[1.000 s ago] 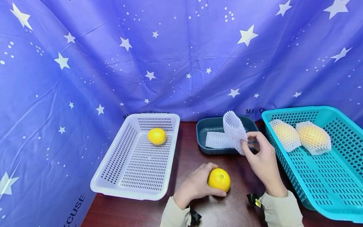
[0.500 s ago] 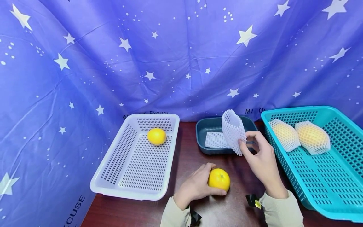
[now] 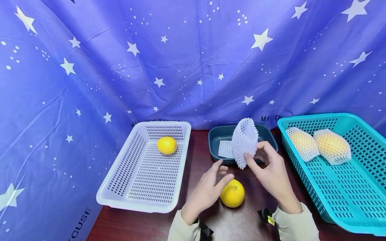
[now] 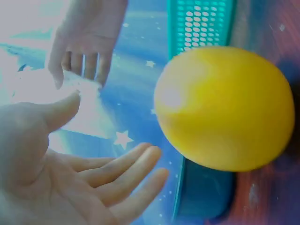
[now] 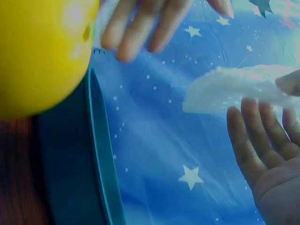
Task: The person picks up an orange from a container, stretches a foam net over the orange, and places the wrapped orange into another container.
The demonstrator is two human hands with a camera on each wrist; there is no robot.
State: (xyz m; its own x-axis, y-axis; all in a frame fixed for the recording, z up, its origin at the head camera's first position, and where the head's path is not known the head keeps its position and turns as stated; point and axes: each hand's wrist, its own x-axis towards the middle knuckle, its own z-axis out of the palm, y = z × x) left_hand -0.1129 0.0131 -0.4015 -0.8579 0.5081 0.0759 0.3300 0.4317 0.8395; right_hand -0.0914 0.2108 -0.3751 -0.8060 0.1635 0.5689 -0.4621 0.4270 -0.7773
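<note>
Between finger and thumb, my right hand [image 3: 272,172] pinches a white foam fruit net [image 3: 243,139], its mouth spread upward above the dark tray. The same net [image 5: 225,89] appears pale in the right wrist view. My left hand [image 3: 203,194] is off the yellow round citrus fruit [image 3: 233,194], which rests on the table in front of me. The left fingers are parted and hold nothing; in the head view the thumb overlaps the fruit's upper left edge. The left wrist view shows the left palm [image 4: 61,187] open beside the fruit [image 4: 225,108].
A dark teal tray [image 3: 221,132] with a flat foam net [image 3: 225,149] stands behind the hands. At left, a white basket [image 3: 144,206] contains one yellow fruit [image 3: 167,145]. A turquoise basket [image 3: 359,201] at right contains two netted fruits [image 3: 331,146]. A starry curtain hangs behind.
My left hand has let go of the citrus fruit and lifted toward the net, its fingers opening. The right hand has brought the foam net slightly left. The fruit stays in place.
</note>
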